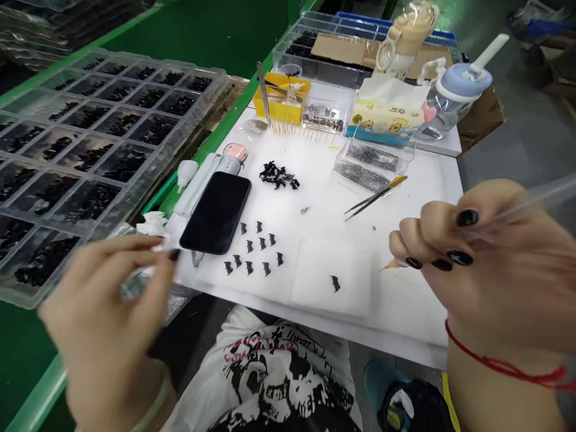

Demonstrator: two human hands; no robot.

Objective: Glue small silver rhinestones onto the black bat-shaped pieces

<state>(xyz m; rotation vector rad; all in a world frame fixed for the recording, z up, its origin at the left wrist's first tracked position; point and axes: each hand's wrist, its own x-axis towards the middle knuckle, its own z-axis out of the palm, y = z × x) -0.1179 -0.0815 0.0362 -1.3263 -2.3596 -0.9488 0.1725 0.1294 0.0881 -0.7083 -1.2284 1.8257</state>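
Note:
My right hand (490, 252) is closed around a thin brush-like tool with a clear handle (535, 198); its fine tan tip (391, 264) points left over the table. My left hand (112, 294), smeared by motion, is off the table's left edge beside a crumpled white tissue (153, 223). Its thumb and forefinger are close together, and whether they pinch anything is unclear. One small black jagged-edged piece (335, 283) lies on a white foam pad (310, 294) between my hands. Several similar pieces (263, 243) lie in rows to its left, with a loose heap (278, 175) behind them.
A black phone (216, 213) lies at the table's left. Tweezers (373, 199) rest near a clear case (364, 168). Behind stand a yellow box (281, 105), a tissue pack (382, 120) and a blue-lidded cup (463, 84). Compartment trays (96, 129) of black pieces fill the left.

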